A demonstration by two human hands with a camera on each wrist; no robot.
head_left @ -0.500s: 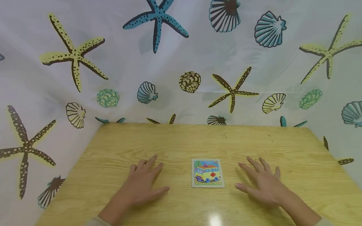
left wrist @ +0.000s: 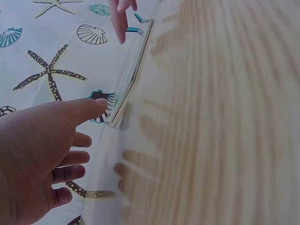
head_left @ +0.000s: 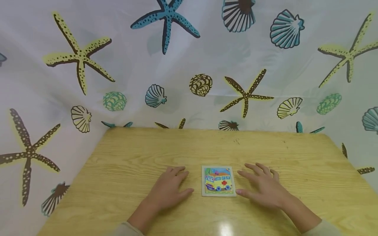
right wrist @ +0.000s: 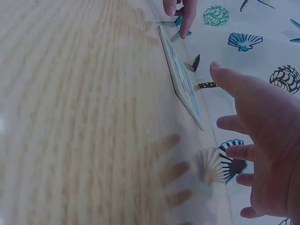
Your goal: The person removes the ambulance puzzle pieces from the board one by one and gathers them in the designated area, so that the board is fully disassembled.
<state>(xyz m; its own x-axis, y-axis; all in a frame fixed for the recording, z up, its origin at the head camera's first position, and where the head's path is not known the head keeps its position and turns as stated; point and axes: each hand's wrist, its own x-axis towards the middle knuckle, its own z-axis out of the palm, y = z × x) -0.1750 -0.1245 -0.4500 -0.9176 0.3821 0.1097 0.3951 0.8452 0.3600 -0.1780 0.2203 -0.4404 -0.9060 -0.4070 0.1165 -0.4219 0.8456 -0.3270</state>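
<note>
A small square picture puzzle [head_left: 218,181] with a pale border lies flat on the table, showing a yellow ambulance with a red cross. To its left is my left hand [head_left: 169,190], fingers spread and thumb toward the puzzle, holding nothing. On the other side my right hand [head_left: 262,186] hovers with fingers extended, its thumb tip right at the puzzle's edge in the head view. Both wrist views show the puzzle edge-on as a thin board [right wrist: 180,77]. In the left wrist view the left thumb overlaps the board's near end [left wrist: 115,112].
The wooden table [head_left: 147,147] has a light grain and reflects the hands. Behind it and along both sides hangs a white curtain [head_left: 183,65] printed with starfish and shells. A bright light reflection shows near the table's front.
Both hands have moved inward toward the puzzle, the left one rightward and the right one leftward. The puzzle stays in place on the table; the head view has shifted slightly.
</note>
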